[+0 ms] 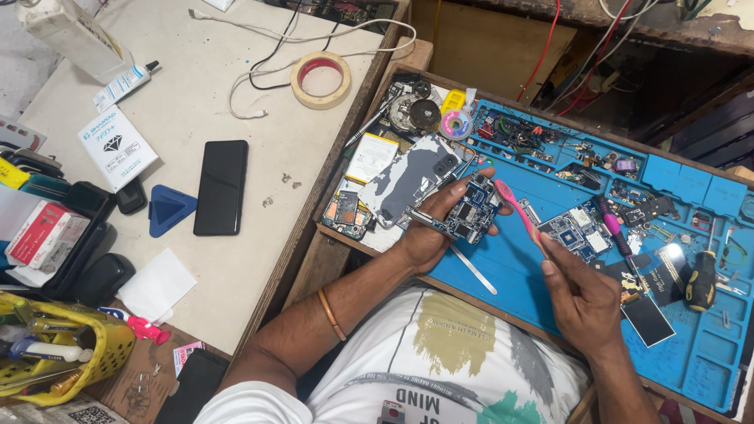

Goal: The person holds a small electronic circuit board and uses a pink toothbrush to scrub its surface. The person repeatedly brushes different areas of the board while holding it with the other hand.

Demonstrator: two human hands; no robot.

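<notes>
My left hand [430,229] holds a blue phone circuit board [470,210] above the blue repair mat [707,353]. In my right hand [583,298] is a pink toothbrush [520,212], gripped by the handle, with its head resting against the board's upper right edge. A copper bangle [331,314] sits on my left forearm. Just left of the board lies a phone back cover with a patchy grey and white surface [408,182].
A second circuit board [580,229], a screwdriver with a black and yellow handle [701,279], metal tweezers [473,270] and several small parts lie on the mat. On the pale table to the left are a black phone [221,187], a blue triangular pick [167,208], a tape roll [320,78] and a yellow basket [94,345].
</notes>
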